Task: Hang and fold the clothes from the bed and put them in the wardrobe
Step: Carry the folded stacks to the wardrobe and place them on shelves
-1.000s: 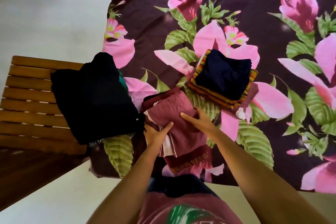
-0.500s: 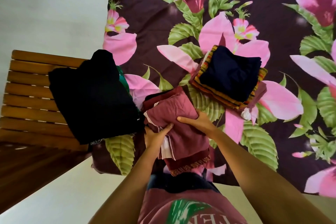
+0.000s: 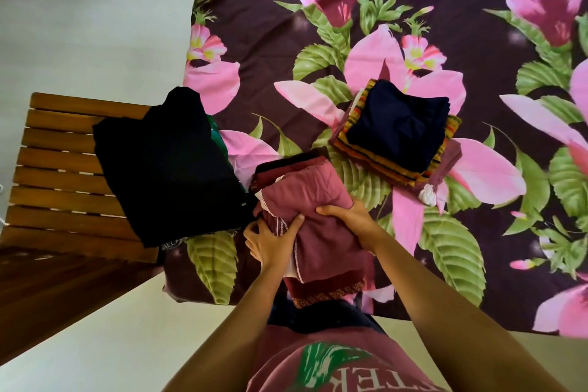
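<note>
A folded maroon stack (image 3: 313,210) lies at the near edge of the bed (image 3: 270,41), a lighter maroon garment on top of darker ones. My left hand (image 3: 270,240) grips the stack's left side, thumb on top and fingers beneath. My right hand (image 3: 348,219) holds its right side, thumb across the top fabric. A second folded stack (image 3: 396,127), navy on top of striped orange cloth, sits farther right on the bed. A black folded pile (image 3: 162,169) lies to the left, partly over a wooden bench.
The slatted wooden bench (image 3: 60,175) stands against the bed's left edge. Pale floor (image 3: 95,9) runs along the left and near sides. The floral bedsheet stretches far and right of the stacks.
Both hands have tightened on the maroon stack: the left thumb now lies over its top and the right hand has slid further round its side. The view has shifted slightly.
</note>
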Tool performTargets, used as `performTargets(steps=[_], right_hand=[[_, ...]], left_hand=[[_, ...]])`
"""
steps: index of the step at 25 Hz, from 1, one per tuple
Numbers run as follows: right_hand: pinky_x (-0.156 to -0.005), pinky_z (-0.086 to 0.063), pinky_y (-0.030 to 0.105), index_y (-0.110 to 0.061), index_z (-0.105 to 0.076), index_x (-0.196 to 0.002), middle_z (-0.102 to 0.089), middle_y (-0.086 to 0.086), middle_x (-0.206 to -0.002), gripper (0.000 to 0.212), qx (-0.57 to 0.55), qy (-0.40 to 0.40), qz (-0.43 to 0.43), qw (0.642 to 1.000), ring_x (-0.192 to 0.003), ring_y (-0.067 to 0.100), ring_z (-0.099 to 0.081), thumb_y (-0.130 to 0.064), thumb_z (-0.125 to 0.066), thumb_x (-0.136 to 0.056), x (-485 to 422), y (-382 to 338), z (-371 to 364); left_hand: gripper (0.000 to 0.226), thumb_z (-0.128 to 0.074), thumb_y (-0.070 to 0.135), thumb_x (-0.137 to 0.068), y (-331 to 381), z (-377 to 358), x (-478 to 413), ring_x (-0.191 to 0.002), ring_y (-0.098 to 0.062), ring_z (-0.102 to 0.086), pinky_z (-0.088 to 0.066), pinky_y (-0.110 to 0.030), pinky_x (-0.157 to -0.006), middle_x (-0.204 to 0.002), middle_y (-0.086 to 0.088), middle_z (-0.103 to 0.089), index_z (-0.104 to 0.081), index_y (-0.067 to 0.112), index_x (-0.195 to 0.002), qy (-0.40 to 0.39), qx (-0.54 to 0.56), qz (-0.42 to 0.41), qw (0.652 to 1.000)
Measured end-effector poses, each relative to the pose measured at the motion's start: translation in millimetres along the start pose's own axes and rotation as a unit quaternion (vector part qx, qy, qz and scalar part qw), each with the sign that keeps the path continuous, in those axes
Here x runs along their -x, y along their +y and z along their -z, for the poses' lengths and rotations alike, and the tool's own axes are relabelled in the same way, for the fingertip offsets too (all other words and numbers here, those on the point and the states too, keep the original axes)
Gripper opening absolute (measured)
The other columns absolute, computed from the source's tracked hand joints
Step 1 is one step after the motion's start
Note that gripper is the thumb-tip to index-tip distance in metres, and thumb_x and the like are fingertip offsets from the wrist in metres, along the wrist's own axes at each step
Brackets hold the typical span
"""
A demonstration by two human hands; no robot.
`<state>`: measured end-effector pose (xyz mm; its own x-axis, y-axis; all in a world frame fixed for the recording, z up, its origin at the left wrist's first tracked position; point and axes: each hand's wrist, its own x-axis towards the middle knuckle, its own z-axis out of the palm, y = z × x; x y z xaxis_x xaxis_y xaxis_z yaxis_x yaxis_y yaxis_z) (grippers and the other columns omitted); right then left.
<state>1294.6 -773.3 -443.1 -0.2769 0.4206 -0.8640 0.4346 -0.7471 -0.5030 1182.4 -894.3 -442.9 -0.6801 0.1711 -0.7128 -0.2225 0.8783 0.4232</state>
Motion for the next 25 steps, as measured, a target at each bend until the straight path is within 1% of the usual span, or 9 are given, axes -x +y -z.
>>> performTargets(steps=[3,5,7,8,11,14,18,21,25], right_hand=[[-0.076,-0.057,0.032,-0.009,-0.065,-0.111,-0.072,0.009,-0.1,0.051,-0.057,0.012,-0.024,0.998,-0.09,0.024,-0.069,-0.019,-0.084,-0.065,18,15,12],[-0.082,-0.056,0.036,-0.009,-0.06,-0.121,-0.069,0.012,-0.11,0.077,-0.078,0.012,-0.033,0.996,-0.095,0.026,-0.068,-0.034,-0.088,-0.053,27,24,20],[-0.095,-0.05,0.041,-0.017,-0.034,-0.144,-0.053,0.007,-0.135,0.114,-0.069,0.03,-0.01,0.997,-0.112,0.026,-0.06,-0.049,-0.088,-0.049,37,29,25],[-0.102,-0.044,0.04,-0.027,-0.014,-0.15,-0.038,0.001,-0.147,0.118,-0.058,0.042,0.016,0.997,-0.124,0.024,-0.05,-0.05,-0.084,-0.059,43,31,27],[-0.104,-0.028,0.021,-0.039,0.015,-0.147,-0.012,-0.016,-0.147,0.099,0.032,0.026,0.118,0.992,-0.134,0.006,-0.022,-0.034,-0.064,-0.087,62,29,23],[-0.104,-0.018,0.012,-0.041,0.001,-0.148,-0.007,-0.028,-0.144,0.08,0.105,-0.001,0.211,0.972,-0.133,-0.004,-0.015,-0.03,-0.056,-0.093,84,31,20],[-0.104,-0.027,0.015,-0.046,-0.032,-0.135,-0.029,-0.019,-0.141,0.05,0.072,0.03,0.258,0.963,-0.135,0.007,-0.03,-0.028,-0.054,-0.094,114,33,19],[-0.104,-0.029,0.018,-0.046,-0.036,-0.133,-0.034,-0.015,-0.14,0.046,0.03,0.071,0.282,0.956,-0.133,0.009,-0.034,-0.028,-0.054,-0.094,153,42,18],[-0.087,-0.033,-0.002,-0.043,-0.029,-0.139,-0.031,-0.024,-0.136,0.054,-0.045,0.111,0.312,0.943,-0.119,-0.006,-0.038,-0.023,-0.053,-0.095,212,52,29]], left_hand=[[0.095,-0.078,0.048,-0.066,-1,1,10,-0.128,-0.028,-0.041,-0.034,-0.039,-0.106,-0.14,-0.01,-0.042,-0.03,0.015,-0.142,-0.077,0.053,-0.035,0.995],[0.099,-0.079,0.04,-0.069,-1,5,13,-0.124,-0.025,-0.046,-0.037,-0.033,-0.101,-0.139,-0.005,-0.044,-0.02,0.022,-0.145,-0.142,0.08,-0.043,0.986],[0.106,-0.079,0.031,-0.071,-1,9,17,-0.124,-0.018,-0.044,-0.036,-0.031,-0.102,-0.139,0.001,-0.039,-0.005,0.029,-0.147,-0.188,0.096,-0.077,0.974],[0.108,-0.079,0.027,-0.073,-1,11,18,-0.123,-0.013,-0.041,-0.034,-0.031,-0.105,-0.141,0.005,-0.034,0.0,0.034,-0.147,-0.206,0.103,-0.099,0.968],[0.104,-0.069,0.019,-0.084,4,19,23,-0.123,0.0,-0.027,-0.027,-0.024,-0.105,-0.134,0.024,-0.014,0.014,0.04,-0.144,-0.24,0.101,-0.164,0.952],[0.086,-0.057,0.024,-0.092,5,32,35,-0.127,0.0,-0.025,-0.023,-0.02,-0.104,-0.134,0.028,-0.01,0.012,0.05,-0.136,-0.27,0.045,-0.241,0.931],[0.05,-0.052,0.027,-0.095,10,44,52,-0.138,-0.007,-0.026,-0.023,-0.019,-0.108,-0.144,0.013,-0.03,-0.029,0.051,-0.132,-0.288,0.019,-0.306,0.907],[0.053,-0.064,0.03,-0.087,16,58,84,-0.133,-0.008,-0.036,-0.03,-0.024,-0.109,-0.144,0.008,-0.039,-0.042,0.045,-0.132,-0.289,0.021,-0.331,0.898],[0.061,-0.073,0.026,-0.08,32,68,129,-0.127,-0.007,-0.043,-0.034,-0.027,-0.108,-0.139,0.01,-0.046,-0.046,0.042,-0.133,-0.311,-0.012,-0.371,0.875]])
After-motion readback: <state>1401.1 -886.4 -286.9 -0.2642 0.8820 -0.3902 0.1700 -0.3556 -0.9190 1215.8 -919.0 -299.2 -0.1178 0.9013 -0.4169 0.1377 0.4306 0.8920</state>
